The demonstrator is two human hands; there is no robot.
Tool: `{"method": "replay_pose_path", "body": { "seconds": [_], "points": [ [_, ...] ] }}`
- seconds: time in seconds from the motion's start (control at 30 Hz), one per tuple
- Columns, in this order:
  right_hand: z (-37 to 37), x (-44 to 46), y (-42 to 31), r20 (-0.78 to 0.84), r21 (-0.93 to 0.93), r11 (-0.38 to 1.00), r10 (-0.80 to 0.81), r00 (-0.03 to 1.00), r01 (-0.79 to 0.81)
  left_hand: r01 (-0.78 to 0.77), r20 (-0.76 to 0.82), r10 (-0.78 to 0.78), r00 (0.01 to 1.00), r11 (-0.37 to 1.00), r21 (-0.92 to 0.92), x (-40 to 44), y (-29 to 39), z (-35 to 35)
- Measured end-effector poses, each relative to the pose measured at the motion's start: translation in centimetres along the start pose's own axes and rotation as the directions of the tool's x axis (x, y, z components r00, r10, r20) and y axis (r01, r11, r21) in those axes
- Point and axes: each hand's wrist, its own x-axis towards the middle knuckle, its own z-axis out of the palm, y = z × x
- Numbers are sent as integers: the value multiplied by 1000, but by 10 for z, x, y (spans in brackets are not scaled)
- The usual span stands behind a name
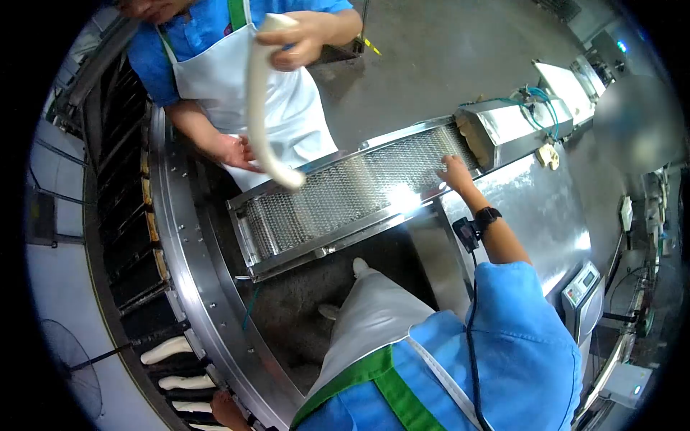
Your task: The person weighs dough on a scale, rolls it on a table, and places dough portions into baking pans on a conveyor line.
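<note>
My right hand (455, 172), with a dark band and a small device at the wrist, reaches over the mesh conveyor belt (345, 194) near its far end. Its fingers are apart and it holds nothing. At the lower left, my left hand (226, 408) is beside the black slots of the curved metal machine, close to pale dough strips (185, 382). Its fingers are mostly hidden, so its grip does not show. Across the belt, a co-worker's raised hand (298, 39) holds a long, limp dough strip (257, 108) that hangs down to the belt's edge.
The curved steel rim (190, 266) runs along the left side, with more dough strips in its lower slots. Right of the belt are a metal housing (503, 133), a steel table (546, 215) with dough scraps (548, 156), and a digital scale (581, 287). A co-worker stands opposite.
</note>
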Motion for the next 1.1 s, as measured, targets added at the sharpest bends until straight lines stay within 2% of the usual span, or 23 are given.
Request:
{"method": "replay_pose_path", "body": {
  "seconds": [0.03, 0.07, 0.1, 0.13, 0.2, 0.23, 0.27, 0.3, 0.33, 0.4, 0.47, 0.5, 0.53, 0.6, 0.63, 0.67, 0.7, 0.73, 0.8, 0.93, 1.0, 1.03, 1.1],
  "points": [
    [0, 6, -1, 8, -30, 999, -10, 1000, 10, -7, -49, 1, 999, 991, -134, 10, -1, 12],
    [0, 8, -1, 19, -61, 998, -22, 1000, 23, -26, -136, -30, 990, 917, -398, 24, -7, 38],
    [-1, 6, 3, 17, -59, 997, -51, 999, 52, -209, -106, 187, 977, 943, -260, 42, -37, 81],
    [-1, 5, 6, 20, -61, 997, -48, 999, 50, -210, -103, 190, 976, 943, -259, 39, -29, 73],
    [2, 6, 9, -6, -148, 985, -91, 996, 89, -119, -142, 45, 989, 812, -572, 26, -5, 43],
    [5, 13, 15, 42, -224, 969, -92, 995, 99, -135, -220, -23, 975, 725, -675, 42, -15, 73],
    [8, 20, 22, 54, -218, 967, -127, 990, 135, -99, -240, -64, 969, 788, -608, 37, -15, 75],
    [7, 20, 19, -35, -221, 965, -155, 987, 144, -54, -259, -104, 960, 841, -538, 31, -15, 75],
    [-4, 24, 13, -2, -177, 979, -101, 995, 99, 30, -185, -79, 979, 967, -253, 26, 8, 28],
    [3, 40, 34, -40, -334, 937, -126, 991, 105, -56, -332, -24, 943, 971, -231, 15, 19, -4],
    [-6, 43, 34, -4, -475, 875, -108, 994, 93, 8, -266, -86, 960, 960, -280, 26, 11, 13],
    [-13, 32, 33, 38, -475, 879, -16, 999, 32, -38, -340, -63, 938, 958, -284, 35, 9, 17],
    [-11, 39, 40, 90, -497, 849, -156, 984, 180, -68, -404, -55, 913, 956, -286, 38, 6, 19],
    [15, 60, 88, 68, -529, 788, -330, 941, 315, 16, -278, -122, 953, 935, -355, 40, 13, 7],
    [8, 61, 73, 143, -557, 770, -282, 949, 313, 63, -214, -127, 969, 958, -280, 42, 12, 5],
    [-1, 61, 54, 243, -618, 717, -217, 945, 323, 99, -139, -148, 979, 945, -313, 41, 17, -12],
    [13, 81, 85, 340, -715, 534, -297, 892, 451, 118, -177, -179, 968, 944, -309, 43, 17, -7],
    [32, 103, 108, 227, -750, 579, -231, 946, 321, 133, -220, -206, 953, 943, -304, 43, 17, 4],
    [30, 91, 99, 99, -728, 672, -90, 991, 134, 243, -167, -299, 939, 926, -288, 40, 22, 12],
    [25, 87, 69, -6, -838, 527, -269, 963, 143, 293, -117, -344, 932, 901, -320, 47, 20, 31],
    [33, 103, 58, 126, -846, 484, -228, 965, 225, 258, -236, -385, 892, 864, -432, 53, 18, 30],
    [39, 99, 45, 54, -791, 586, -216, 975, 174, 270, -271, -391, 880, 880, -392, 58, 19, 33],
    [44, 118, 45, 103, -792, 577, -197, 975, 200, 234, -353, -396, 847, 876, -422, 67, 16, 30]
  ]
}}
